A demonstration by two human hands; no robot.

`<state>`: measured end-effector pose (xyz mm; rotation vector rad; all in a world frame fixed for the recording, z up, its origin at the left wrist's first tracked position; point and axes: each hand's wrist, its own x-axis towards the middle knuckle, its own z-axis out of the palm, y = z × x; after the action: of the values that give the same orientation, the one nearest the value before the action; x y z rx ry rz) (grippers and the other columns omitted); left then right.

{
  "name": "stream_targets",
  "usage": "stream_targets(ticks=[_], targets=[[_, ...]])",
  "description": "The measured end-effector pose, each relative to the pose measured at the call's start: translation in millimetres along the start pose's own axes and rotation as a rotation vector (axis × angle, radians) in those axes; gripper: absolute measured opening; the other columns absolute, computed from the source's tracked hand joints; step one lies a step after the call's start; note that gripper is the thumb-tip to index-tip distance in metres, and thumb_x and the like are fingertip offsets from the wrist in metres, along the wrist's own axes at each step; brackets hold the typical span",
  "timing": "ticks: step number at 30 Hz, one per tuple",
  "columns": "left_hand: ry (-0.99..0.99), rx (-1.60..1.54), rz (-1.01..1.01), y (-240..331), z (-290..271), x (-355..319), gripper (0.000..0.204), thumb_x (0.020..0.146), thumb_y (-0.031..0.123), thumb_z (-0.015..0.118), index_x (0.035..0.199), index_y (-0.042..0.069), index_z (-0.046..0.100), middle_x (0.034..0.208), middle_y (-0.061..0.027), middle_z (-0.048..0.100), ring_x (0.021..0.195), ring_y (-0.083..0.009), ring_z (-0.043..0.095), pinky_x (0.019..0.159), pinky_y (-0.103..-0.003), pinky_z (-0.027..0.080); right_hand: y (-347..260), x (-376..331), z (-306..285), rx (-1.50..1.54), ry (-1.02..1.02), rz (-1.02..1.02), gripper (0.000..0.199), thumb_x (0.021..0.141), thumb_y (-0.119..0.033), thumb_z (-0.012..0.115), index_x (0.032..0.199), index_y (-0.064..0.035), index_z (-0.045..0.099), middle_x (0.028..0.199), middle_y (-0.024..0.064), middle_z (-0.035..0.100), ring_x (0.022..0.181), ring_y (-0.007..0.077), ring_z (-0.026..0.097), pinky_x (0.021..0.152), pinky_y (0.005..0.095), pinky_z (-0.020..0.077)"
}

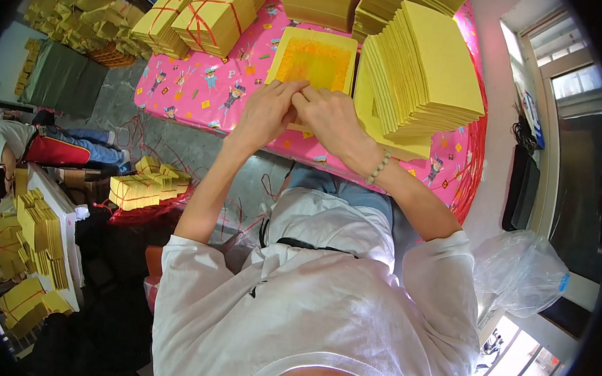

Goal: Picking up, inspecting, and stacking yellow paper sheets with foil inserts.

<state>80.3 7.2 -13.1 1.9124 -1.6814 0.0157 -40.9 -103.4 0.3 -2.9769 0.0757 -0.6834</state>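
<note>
In front of me lies a yellow paper sheet (315,61) with an orange and gold square in its middle. My left hand (270,110) and my right hand (329,115) meet over its near part, fingers bent and touching. Both look closed on the sheet's near side, though the thumbs and the pinched paper are hidden. A bead bracelet (379,168) circles my right wrist. Close to my right hand, a tall stack of folded yellow paper (432,65) leans on more flat yellow paper (400,147).
The pink patterned tablecloth (203,89) covers the table. Yellow bundles tied with red string (218,17) stand at the far left, more yellow stacks (319,3) behind. Red strings (473,164) hang at the right edge. Another person (59,147) bends over at the left.
</note>
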Motion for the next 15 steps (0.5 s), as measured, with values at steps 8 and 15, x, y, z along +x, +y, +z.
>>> stream_targets(ticks=[8,15], targets=[[0.498,-0.152,-0.108,-13,-23,-12,0.042,0.081,-0.004,0.057,0.121,0.007,0.052,0.1,-0.0155,0.062,0.085,-0.0253,0.064,0.072,-0.033,0.051,-16,3,-37,0.378,0.558,0.072,0.044,0.077,-0.013,0.065,0.116,0.0003,0.05,0.118,0.0193,0.046,0.114,0.0363,0.044,0.101,0.0438,0.0331],[0.554,-0.63,-0.228,-29,-59,-43,0.031,0.086,-0.003,0.055,0.116,0.002,0.051,0.105,-0.0066,0.059,0.097,-0.013,0.057,0.083,-0.025,0.044,4,7,6,0.943,0.611,0.594,0.058,0.087,-0.018,0.058,0.132,0.0038,0.028,0.131,0.0216,0.032,0.123,0.0313,0.033,0.104,0.0417,0.0267]])
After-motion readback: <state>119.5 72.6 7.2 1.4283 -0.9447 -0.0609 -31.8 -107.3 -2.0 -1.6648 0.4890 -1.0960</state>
